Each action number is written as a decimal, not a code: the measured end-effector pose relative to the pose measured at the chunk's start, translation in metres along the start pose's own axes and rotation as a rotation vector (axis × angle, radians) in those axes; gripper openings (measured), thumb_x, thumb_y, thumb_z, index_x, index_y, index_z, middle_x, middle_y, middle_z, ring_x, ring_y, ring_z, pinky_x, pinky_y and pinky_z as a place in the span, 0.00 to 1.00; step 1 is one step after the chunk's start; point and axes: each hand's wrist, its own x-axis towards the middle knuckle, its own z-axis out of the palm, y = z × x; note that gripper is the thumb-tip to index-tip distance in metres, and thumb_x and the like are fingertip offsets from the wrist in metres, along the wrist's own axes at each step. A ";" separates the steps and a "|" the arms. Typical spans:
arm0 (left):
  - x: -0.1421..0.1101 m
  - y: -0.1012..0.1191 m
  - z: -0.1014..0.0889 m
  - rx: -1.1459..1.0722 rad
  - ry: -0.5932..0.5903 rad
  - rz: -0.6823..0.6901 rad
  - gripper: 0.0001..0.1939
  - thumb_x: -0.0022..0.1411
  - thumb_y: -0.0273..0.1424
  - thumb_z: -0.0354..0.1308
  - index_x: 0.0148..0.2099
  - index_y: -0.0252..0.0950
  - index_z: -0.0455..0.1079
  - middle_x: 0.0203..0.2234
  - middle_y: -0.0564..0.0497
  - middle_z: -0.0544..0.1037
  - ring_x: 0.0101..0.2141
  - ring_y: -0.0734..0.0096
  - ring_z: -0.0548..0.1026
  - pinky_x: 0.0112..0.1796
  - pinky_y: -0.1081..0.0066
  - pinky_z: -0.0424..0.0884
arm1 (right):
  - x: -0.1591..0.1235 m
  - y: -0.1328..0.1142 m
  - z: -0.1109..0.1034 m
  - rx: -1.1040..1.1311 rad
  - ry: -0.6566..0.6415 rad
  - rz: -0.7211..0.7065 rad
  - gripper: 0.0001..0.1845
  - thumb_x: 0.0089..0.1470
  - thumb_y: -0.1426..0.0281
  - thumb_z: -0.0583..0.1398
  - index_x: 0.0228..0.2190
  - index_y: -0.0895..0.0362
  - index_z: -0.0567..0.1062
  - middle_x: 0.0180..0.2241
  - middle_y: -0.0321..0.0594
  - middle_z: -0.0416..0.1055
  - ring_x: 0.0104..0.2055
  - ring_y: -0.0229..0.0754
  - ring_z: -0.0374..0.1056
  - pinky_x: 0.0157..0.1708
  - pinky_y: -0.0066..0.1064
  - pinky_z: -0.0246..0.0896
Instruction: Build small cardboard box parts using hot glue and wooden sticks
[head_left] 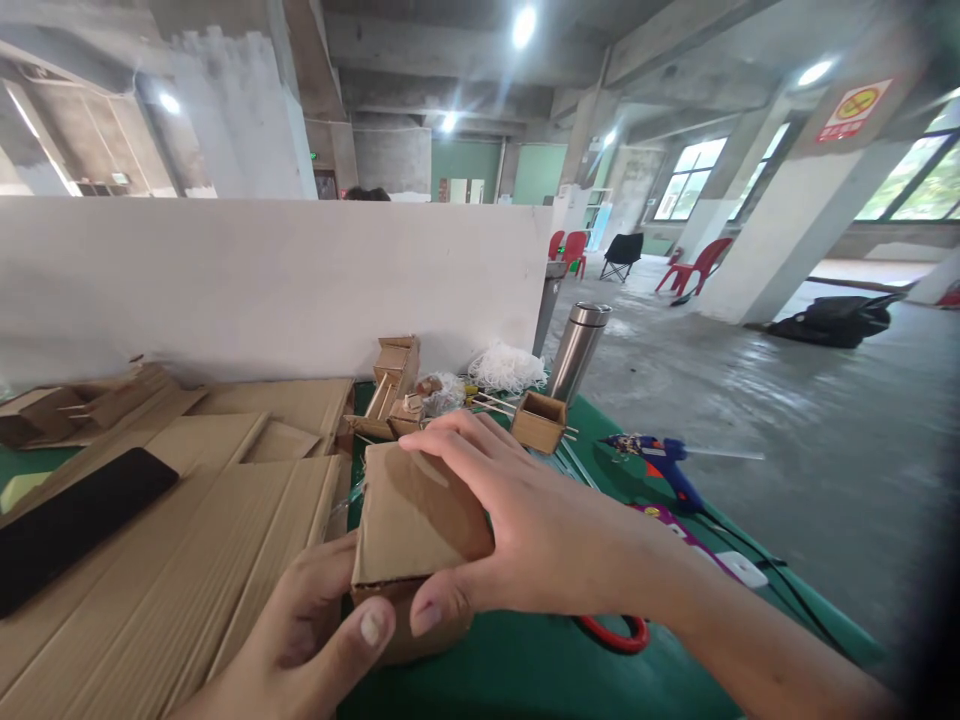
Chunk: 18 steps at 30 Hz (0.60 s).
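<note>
Two hands hold one cardboard box (409, 510) above the green table (517, 680), directly in front of the person and to the right of the cardboard sheets (195, 570). The left hand (304, 615) is curled at the near left corner; its thumb lies at the front face and its fingers reach along the left side, their tips hidden. The right hand (514, 515) is partly spread over the top panel and the right side, with the fingers pointing toward the far edge and the thumb bent against the front face. The top panel faces up and is slightly tilted. A flat black object (82, 520) lies on the sheets at the left. Beyond the right hand stands a small open box (534, 432), with a metal flask (577, 355) behind it and a pile of white string (508, 368) near the white panel (262, 285). At the right edge of the table lies a blue glue gun (671, 470), near a purple power strip (694, 537). A red handle (630, 637) shows partly below the right forearm; the rest is hidden.
</note>
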 end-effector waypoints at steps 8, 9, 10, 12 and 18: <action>0.004 0.005 0.003 -0.062 -0.008 -0.071 0.25 0.66 0.54 0.49 0.36 0.42 0.77 0.31 0.49 0.80 0.32 0.62 0.76 0.38 0.66 0.77 | 0.000 0.006 0.007 0.113 0.007 -0.021 0.45 0.43 0.44 0.68 0.59 0.40 0.61 0.58 0.41 0.61 0.58 0.57 0.60 0.48 0.43 0.66; 0.003 0.003 0.005 -0.127 0.020 -0.111 0.23 0.65 0.54 0.52 0.40 0.43 0.77 0.34 0.49 0.80 0.35 0.60 0.77 0.40 0.65 0.77 | 0.001 0.006 0.008 0.117 0.017 -0.020 0.45 0.42 0.45 0.68 0.59 0.39 0.62 0.57 0.41 0.61 0.58 0.57 0.61 0.49 0.43 0.66; 0.002 0.001 0.007 -0.204 0.059 -0.149 0.21 0.63 0.54 0.55 0.44 0.44 0.74 0.38 0.49 0.80 0.39 0.58 0.78 0.43 0.63 0.77 | 0.001 0.007 0.009 0.119 0.025 -0.013 0.45 0.42 0.45 0.68 0.59 0.39 0.62 0.57 0.41 0.62 0.58 0.57 0.61 0.49 0.44 0.66; 0.000 -0.003 0.009 -0.345 0.160 -0.178 0.23 0.60 0.53 0.60 0.52 0.49 0.67 0.49 0.50 0.76 0.48 0.54 0.76 0.46 0.61 0.76 | 0.000 0.006 0.010 0.119 0.035 0.005 0.46 0.41 0.45 0.69 0.59 0.40 0.62 0.57 0.41 0.62 0.58 0.57 0.61 0.50 0.44 0.65; 0.012 -0.008 -0.001 -0.249 0.155 -0.013 0.44 0.53 0.53 0.66 0.66 0.59 0.48 0.68 0.50 0.51 0.65 0.41 0.55 0.56 0.52 0.67 | -0.002 0.004 0.008 0.166 0.003 0.065 0.51 0.40 0.46 0.69 0.62 0.42 0.58 0.61 0.42 0.59 0.62 0.58 0.57 0.54 0.47 0.63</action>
